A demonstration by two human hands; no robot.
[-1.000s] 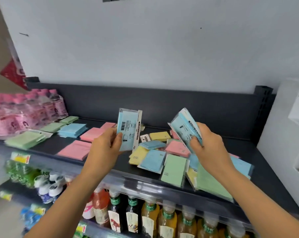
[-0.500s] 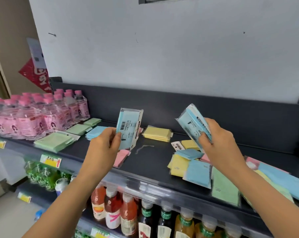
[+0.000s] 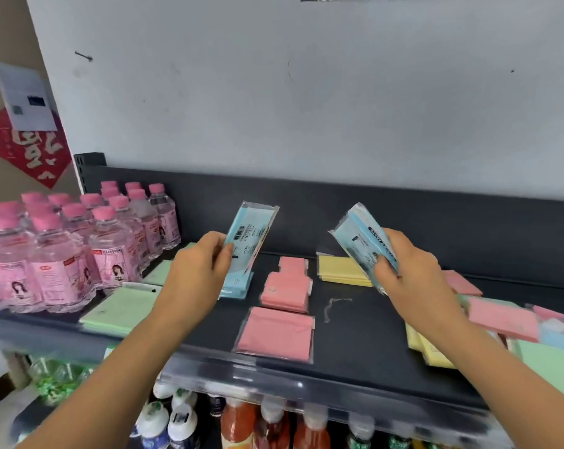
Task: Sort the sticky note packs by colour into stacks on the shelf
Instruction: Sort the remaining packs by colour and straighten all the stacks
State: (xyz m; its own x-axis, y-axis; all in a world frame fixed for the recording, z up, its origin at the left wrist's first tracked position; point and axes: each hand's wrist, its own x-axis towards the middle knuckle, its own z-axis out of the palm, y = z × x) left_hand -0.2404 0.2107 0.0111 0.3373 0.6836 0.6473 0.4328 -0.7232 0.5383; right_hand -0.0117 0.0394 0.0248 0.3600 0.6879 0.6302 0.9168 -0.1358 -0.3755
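The left hand [image 3: 196, 273] pinches a blue pack [image 3: 251, 238] upright, just above the blue stack [image 3: 236, 288]. The right hand [image 3: 413, 273] grips a blue bundle [image 3: 360, 239] over the shelf [image 3: 355, 335]. Pink stacks [image 3: 285, 286] lie between the hands, a yellow stack [image 3: 339, 270] behind them, and bottles [image 3: 63, 247] stand at the left.

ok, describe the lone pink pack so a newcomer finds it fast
On the dark shelf, right of the pink-capped bottles, look at the front edge. The pink pack there lies alone and flat; the pink stack behind it is piled up.

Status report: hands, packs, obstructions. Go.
Left hand holds blue pack over blue stack. Right hand grips blue packs. Nothing between pack and stack.
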